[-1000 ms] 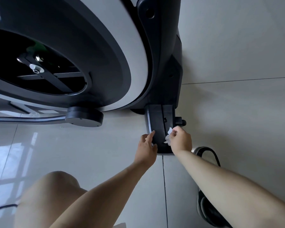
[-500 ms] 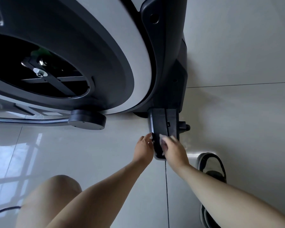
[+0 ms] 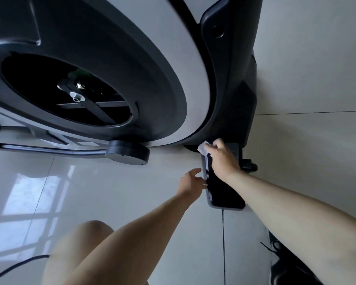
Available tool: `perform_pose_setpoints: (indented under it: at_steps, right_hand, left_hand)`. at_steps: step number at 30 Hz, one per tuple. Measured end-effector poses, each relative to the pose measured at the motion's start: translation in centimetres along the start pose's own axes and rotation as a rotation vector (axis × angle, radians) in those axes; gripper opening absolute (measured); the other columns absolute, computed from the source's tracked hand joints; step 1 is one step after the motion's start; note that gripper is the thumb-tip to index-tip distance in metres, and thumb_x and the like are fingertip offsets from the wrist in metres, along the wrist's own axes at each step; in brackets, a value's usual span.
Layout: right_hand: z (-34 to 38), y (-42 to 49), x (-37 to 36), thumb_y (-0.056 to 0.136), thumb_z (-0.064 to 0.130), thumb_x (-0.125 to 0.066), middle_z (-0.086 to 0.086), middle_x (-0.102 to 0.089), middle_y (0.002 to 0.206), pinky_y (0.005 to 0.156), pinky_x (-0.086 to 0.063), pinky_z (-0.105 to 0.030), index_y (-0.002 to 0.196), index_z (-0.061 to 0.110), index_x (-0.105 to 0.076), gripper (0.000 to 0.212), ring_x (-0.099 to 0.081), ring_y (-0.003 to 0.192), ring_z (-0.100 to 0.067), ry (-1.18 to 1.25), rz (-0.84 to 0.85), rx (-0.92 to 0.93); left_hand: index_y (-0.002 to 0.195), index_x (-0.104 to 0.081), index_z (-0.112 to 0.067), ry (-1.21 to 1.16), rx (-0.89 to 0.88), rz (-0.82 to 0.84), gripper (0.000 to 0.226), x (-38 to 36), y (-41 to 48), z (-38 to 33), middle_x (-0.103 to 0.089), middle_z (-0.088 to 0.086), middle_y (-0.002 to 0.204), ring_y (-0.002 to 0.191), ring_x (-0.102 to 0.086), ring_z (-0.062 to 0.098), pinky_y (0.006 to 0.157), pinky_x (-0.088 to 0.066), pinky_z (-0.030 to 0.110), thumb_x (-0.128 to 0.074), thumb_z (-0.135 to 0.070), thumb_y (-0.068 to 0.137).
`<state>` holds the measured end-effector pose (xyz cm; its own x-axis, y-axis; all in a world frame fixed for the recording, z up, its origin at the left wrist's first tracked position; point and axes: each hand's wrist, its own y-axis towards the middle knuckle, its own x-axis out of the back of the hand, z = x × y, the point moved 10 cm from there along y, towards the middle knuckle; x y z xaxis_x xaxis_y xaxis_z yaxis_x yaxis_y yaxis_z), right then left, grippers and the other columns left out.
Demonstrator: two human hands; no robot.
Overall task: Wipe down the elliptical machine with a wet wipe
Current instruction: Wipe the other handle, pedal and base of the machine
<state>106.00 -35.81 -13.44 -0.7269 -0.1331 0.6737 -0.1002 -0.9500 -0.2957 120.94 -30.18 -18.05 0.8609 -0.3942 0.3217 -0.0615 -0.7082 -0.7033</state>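
Note:
The elliptical machine [image 3: 156, 64] fills the upper left, with a dark grey and white flywheel housing and a black rear column. Its black base foot [image 3: 224, 190] lies on the floor at centre right. My right hand [image 3: 222, 159] holds a crumpled white wet wipe [image 3: 203, 148] against the far end of the foot, close under the housing. My left hand [image 3: 190, 181] touches the foot's left edge with its fingers loosely spread.
A round black floor pad [image 3: 128, 152] on a metal rail stands left of the foot. Glossy pale tiles cover the floor. My bare knee [image 3: 90, 239] is at the bottom. A black cable [image 3: 14, 266] runs at lower left, a dark shoe [image 3: 284, 266] at lower right.
My right hand has slid with the wipe from the near part of the foot up to its far end by the housing. The left hand stays at the foot's left edge.

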Motion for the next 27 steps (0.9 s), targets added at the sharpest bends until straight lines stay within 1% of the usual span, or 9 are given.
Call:
perform_pose_setpoints:
  at_steps: [3,7,12,14,16,19,23,25,27]
  right_hand:
    - [0.4,-2.1,-1.6,0.093,0.040,-0.050,0.005,-0.049,0.080,0.065,-0.032,-0.039,0.088,0.015,-0.039,0.027,-0.049,0.072,-0.021,0.037,0.053,-0.041]
    - [-0.1,-5.2,-5.2,0.099,0.022,-0.044,0.003,-0.044,0.091,0.071,-0.042,-0.045,0.088,0.022,-0.042,0.012,-0.051,0.083,-0.027,-0.152,0.300,0.024]
    - [0.4,-1.3,-1.6,0.099,0.051,-0.043,0.002,-0.055,0.085,0.066,-0.038,-0.039,0.084,0.025,-0.041,0.030,-0.057,0.079,-0.026,-0.040,0.055,0.022]
    - [-0.1,0.2,-0.6,0.103,0.034,-0.045,-0.003,-0.054,0.098,0.071,-0.041,-0.041,0.091,0.031,-0.049,0.013,-0.056,0.087,-0.028,-0.054,0.020,0.024]
    - [-0.4,0.3,-0.2,0.104,0.016,-0.044,-0.005,-0.048,0.103,0.073,-0.046,-0.043,0.112,0.023,-0.053,0.014,-0.053,0.093,-0.029,-0.127,-0.040,0.083]
    - [-1.4,-0.9,-1.4,0.102,0.016,-0.047,-0.002,-0.051,0.095,0.067,-0.041,-0.036,0.108,0.016,-0.061,0.014,-0.053,0.083,-0.024,-0.112,-0.019,0.094]
    - [-2.0,-1.1,0.0,0.097,0.005,-0.057,0.003,-0.060,0.089,0.069,-0.053,-0.034,0.094,0.012,-0.071,0.016,-0.063,0.075,-0.020,0.205,-0.103,-0.064]
    - [-2.6,-1.0,1.7,0.095,0.007,-0.057,0.004,-0.065,0.081,0.059,-0.049,-0.030,0.094,0.020,-0.067,0.016,-0.061,0.065,-0.017,0.513,-0.238,-0.344]
    - [-2.5,-1.1,0.6,0.094,0.002,-0.054,0.001,-0.064,0.069,0.049,-0.039,-0.023,0.094,0.022,-0.064,0.022,-0.054,0.051,-0.016,0.998,-0.303,-0.618]
  left_hand:
    - [0.146,-0.048,-0.019,-0.063,0.064,-0.031,0.052,0.5,0.3,0.3,-0.076,0.008,0.105,0.083,-0.075,0.014,0.088,-0.058,0.037,-0.042,-0.006,0.096]
    - [0.145,-0.050,-0.016,-0.140,0.136,-0.043,0.047,0.4,0.1,1.0,-0.074,0.010,0.097,0.076,-0.070,0.016,0.085,-0.059,0.032,-0.043,-0.006,0.099]
    - [0.147,-0.046,-0.025,-0.063,0.122,-0.006,0.055,-0.1,0.1,0.4,-0.074,0.006,0.109,0.080,-0.073,0.009,0.084,-0.058,0.032,-0.043,-0.007,0.095]
    - [0.149,-0.044,-0.025,-0.057,0.122,0.011,0.056,-0.2,0.1,0.1,-0.072,0.009,0.117,0.081,-0.073,0.009,0.083,-0.058,0.031,-0.043,-0.007,0.096]
    - [0.147,-0.046,-0.025,-0.069,0.121,0.012,0.056,-0.3,0.1,-0.2,-0.071,0.009,0.119,0.085,-0.073,0.013,0.075,-0.056,0.026,-0.044,-0.007,0.095]
    - [0.138,-0.053,-0.027,-0.074,0.105,-0.005,0.053,-0.3,0.3,-0.7,-0.072,0.006,0.112,0.097,-0.073,0.022,0.069,-0.051,0.024,-0.045,-0.010,0.089]
    - [0.134,-0.055,-0.025,-0.068,0.071,-0.017,0.049,-0.4,0.6,-1.6,-0.072,0.001,0.107,0.099,-0.072,0.022,0.066,-0.047,0.025,-0.042,-0.012,0.088]
    - [0.136,-0.051,-0.028,-0.105,0.049,-0.011,0.047,-0.1,0.6,-2.2,-0.070,-0.007,0.101,0.093,-0.072,0.017,0.065,-0.048,0.024,-0.043,-0.010,0.094]
    - [0.137,-0.050,-0.025,-0.172,0.033,-0.009,0.041,0.4,0.8,-2.5,-0.070,-0.008,0.101,0.088,-0.072,0.015,0.078,-0.052,0.027,-0.044,-0.012,0.098]
